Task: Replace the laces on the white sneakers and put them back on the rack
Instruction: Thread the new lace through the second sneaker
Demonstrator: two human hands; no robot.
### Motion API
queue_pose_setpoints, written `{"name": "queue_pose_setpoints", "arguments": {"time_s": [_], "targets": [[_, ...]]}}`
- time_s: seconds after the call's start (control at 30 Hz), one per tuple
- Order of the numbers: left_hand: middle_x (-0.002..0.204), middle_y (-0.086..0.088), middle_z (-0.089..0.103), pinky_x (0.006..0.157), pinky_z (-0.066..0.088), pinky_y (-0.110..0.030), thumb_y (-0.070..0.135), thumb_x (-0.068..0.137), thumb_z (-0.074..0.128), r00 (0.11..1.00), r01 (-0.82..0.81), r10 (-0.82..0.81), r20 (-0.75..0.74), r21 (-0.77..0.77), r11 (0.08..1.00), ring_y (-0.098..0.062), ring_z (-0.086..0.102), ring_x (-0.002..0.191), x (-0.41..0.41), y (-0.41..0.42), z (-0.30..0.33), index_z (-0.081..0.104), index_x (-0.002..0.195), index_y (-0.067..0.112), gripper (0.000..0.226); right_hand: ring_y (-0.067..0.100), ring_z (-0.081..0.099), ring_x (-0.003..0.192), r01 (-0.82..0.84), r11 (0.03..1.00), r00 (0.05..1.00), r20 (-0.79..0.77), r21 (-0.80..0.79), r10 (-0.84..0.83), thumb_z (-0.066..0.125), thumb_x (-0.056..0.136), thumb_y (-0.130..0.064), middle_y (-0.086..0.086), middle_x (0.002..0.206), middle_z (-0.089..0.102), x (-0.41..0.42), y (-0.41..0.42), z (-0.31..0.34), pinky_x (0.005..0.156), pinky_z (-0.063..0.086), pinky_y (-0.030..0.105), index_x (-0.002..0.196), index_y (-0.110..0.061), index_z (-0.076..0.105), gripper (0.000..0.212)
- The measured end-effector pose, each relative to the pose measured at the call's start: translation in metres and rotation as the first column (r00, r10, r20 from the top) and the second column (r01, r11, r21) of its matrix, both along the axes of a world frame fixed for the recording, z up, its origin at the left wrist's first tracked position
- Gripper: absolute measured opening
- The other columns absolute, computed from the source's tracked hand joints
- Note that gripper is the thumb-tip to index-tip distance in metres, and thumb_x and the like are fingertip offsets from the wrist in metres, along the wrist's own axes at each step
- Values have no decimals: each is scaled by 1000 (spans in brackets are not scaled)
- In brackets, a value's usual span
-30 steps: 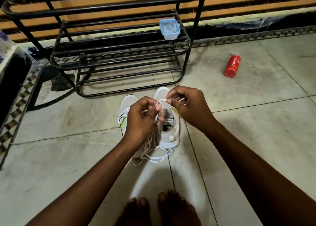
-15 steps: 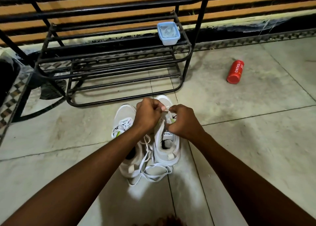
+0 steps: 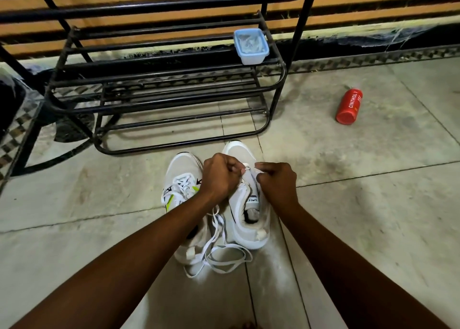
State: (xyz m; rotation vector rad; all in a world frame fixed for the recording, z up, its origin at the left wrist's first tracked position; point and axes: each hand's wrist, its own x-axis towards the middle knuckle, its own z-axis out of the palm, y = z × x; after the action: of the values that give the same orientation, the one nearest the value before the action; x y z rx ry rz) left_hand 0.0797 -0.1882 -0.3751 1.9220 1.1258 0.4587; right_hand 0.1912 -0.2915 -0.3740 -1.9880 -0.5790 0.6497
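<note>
Hands point(image 3: 249, 177) stayed pinching lace point(image 3: 246, 167) over right sneaker point(image 3: 249, 219).

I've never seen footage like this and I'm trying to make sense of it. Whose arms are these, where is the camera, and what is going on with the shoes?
There is no machine here. The camera sits on a person's head and looks forward and down, so the two arms reaching in from the bottom are that person's own.

On the tiled floor stand two white sneakers. The left sneaker is already laced. The left hand and right hand pinch a white lace near the toe end of the right sneaker; its loose length trails on the floor.

Behind stands a black metal shoe rack with a small blue-lidded box on it. A red bottle lies to the right.
</note>
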Motion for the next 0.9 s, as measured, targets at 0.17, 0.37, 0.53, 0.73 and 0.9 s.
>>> {"name": "queue_pose_setpoints", "arguments": {"time_s": [0.17,0.37,0.53,0.73,0.9], "targets": [[66,13,74,75,62,-31,17,72,46,1000,-12,12,-10,28,1000,-4,71,72,2,-1,-3,78,69,17,33,12,71,98,58,998,986,-158,26,-53,63,59,-28,-4,95,79,2,-4,3,97,55,33,96,-22,83,42],[84,6,75,73,58,-32,10,84,62,991,84,-67,-117,143,986,-16,69,83,7,-10,4,81,81,19,22,11,73,95,11,999,980,-199,40,-3,67,64,-23,-9,90,79,6,-5,-5,97,56,40,94,-26,83,33],[93,-3,61,62,35,-28,7,88,61,941,301,-209,-266,378,875,-25,61,85,6,-10,7,80,93,16,21,13,75,93,-17,997,974,-224,74,33,67,63,-23,-6,89,79,10,-6,-7,96,57,42,94,-24,83,35],[88,-5,55,62,44,-33,10,91,60,877,469,-346,-334,435,768,-29,62,77,6,4,0,80,95,13,20,15,75,95,-15,996,967,-252,89,37,68,62,-23,-4,91,79,12,-6,-13,97,57,44,93,-25,83,35],[83,-5,65,65,52,-37,8,87,60,896,420,-312,-317,375,826,-26,65,75,9,2,1,77,85,14,18,9,73,95,-27,998,977,-209,63,40,68,63,-25,-8,92,79,11,-5,-13,97,57,39,96,-26,83,36]]}}
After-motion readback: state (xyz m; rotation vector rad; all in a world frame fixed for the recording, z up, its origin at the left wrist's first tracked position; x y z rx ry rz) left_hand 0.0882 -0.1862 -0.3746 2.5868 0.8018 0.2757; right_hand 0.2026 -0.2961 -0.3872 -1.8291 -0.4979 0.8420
